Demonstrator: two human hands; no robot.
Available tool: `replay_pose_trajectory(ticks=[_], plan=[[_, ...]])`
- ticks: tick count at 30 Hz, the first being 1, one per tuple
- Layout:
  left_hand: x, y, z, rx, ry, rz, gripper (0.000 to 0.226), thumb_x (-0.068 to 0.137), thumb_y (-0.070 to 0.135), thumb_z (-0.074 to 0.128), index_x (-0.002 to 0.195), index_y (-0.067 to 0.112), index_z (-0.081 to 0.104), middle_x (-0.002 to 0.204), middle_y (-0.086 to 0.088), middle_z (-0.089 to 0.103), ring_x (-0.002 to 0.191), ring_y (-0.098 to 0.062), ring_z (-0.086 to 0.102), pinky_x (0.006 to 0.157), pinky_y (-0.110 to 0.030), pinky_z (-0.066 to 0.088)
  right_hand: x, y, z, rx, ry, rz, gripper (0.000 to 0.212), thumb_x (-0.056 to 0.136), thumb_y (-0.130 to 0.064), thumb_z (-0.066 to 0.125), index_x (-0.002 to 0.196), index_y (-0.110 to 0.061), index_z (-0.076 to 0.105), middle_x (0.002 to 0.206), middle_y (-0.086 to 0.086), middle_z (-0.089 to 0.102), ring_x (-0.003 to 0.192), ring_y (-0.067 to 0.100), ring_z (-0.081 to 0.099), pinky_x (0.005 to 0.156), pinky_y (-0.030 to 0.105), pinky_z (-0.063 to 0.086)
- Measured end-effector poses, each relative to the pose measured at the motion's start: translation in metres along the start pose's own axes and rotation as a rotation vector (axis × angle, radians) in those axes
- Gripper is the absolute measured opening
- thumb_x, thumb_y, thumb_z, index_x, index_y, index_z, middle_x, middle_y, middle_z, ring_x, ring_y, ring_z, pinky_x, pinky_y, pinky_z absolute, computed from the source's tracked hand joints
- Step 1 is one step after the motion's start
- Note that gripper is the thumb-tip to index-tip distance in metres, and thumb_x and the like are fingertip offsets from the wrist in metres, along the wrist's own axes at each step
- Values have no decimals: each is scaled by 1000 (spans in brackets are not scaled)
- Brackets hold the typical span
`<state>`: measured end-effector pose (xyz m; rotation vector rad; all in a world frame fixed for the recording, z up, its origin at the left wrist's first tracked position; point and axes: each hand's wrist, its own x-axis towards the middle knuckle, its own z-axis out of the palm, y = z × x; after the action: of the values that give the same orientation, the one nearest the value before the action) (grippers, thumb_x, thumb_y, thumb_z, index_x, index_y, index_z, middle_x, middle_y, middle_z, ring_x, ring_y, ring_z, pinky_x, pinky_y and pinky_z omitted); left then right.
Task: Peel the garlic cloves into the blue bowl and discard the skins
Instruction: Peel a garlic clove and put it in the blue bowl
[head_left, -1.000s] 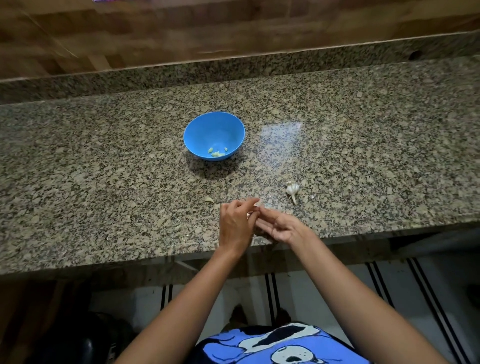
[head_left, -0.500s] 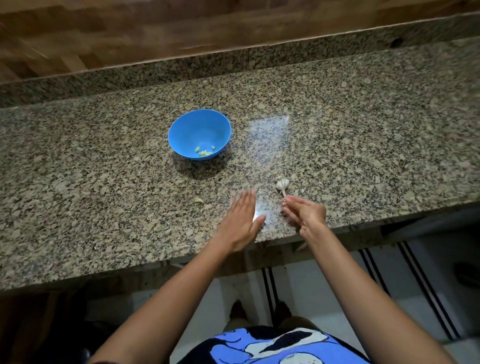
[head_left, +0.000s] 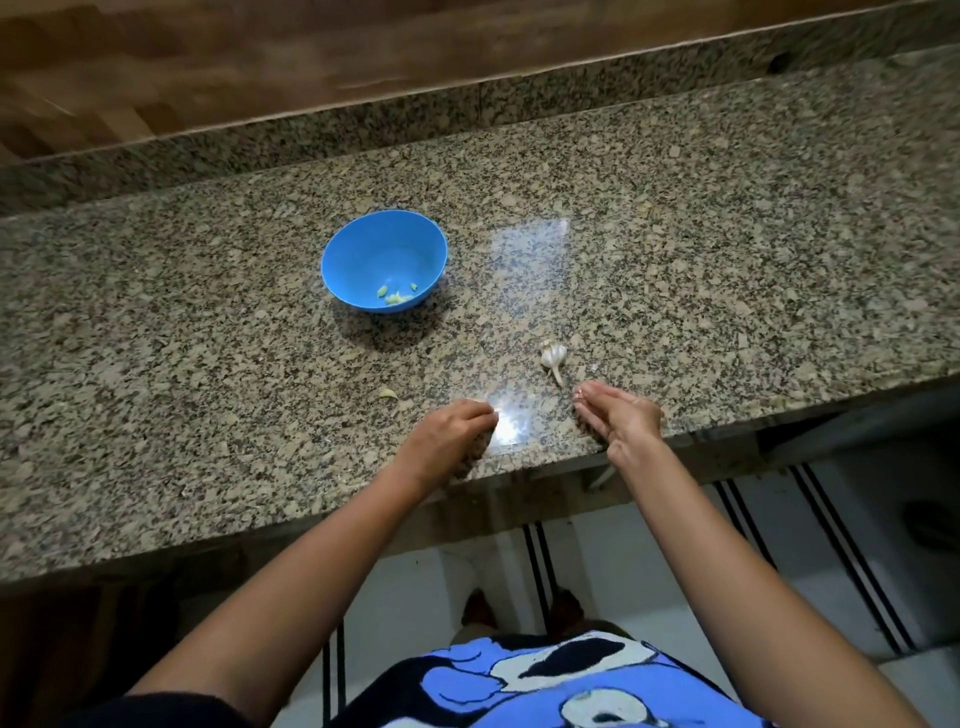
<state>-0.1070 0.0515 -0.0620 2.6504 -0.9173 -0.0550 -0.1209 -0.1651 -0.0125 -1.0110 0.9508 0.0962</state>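
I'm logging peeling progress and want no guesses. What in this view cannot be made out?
Head view, left hand: its curled fingers face the counter, so the hand's back hides anything it holds.
Head view, right hand: it is seen edge-on, so its palm is hidden.
Head view, peeled pieces in the blue bowl: too small to count.
Head view, garlic bulb: too small to tell how many cloves remain.

Both forearms bare, reaching fwd, converging. L hand (head_left: 447, 434) palm down, fingers curled under, knuckles up; can't tell if holding anything. R hand (head_left: 618, 418) on its edge, fingers (head_left: 584, 397) together, near straight, slightly cupped. Hands apart.
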Motion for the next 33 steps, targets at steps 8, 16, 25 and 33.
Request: replay_pose_trajectory(ticks=[8,16,25,33], plan=[[100,94,-18,-540,115,-441,17,90,4,58,103,6,69,108,-7,69,73,-4,61,63,-11,52,4,-10,-28,72,127,-87,21,83,3,62,104,7,62,96,16,67,79,18,67,62,19,57],[126,119,25,-55,0,-149,29,89,4,59,117,4,56,124,-13,52,109,-23,48,98,-32,44,7,-22,-58,159,153,-92,21,84,7,60,105,10,61,92,17,65,72,18,65,55,16,55],[98,114,17,122,-141,66,26,89,4,57,115,-2,60,115,-16,61,101,-28,59,88,-37,52,9,-23,-66,117,133,-52,21,84,5,61,105,8,61,90,13,67,73,16,66,60,18,56],[66,113,-3,-676,-69,-723,9,89,4,59,91,-1,67,89,-11,69,73,-13,66,65,-20,56,7,-21,-55,-11,54,-28,25,82,2,63,107,5,62,99,17,67,89,22,68,66,23,57]])
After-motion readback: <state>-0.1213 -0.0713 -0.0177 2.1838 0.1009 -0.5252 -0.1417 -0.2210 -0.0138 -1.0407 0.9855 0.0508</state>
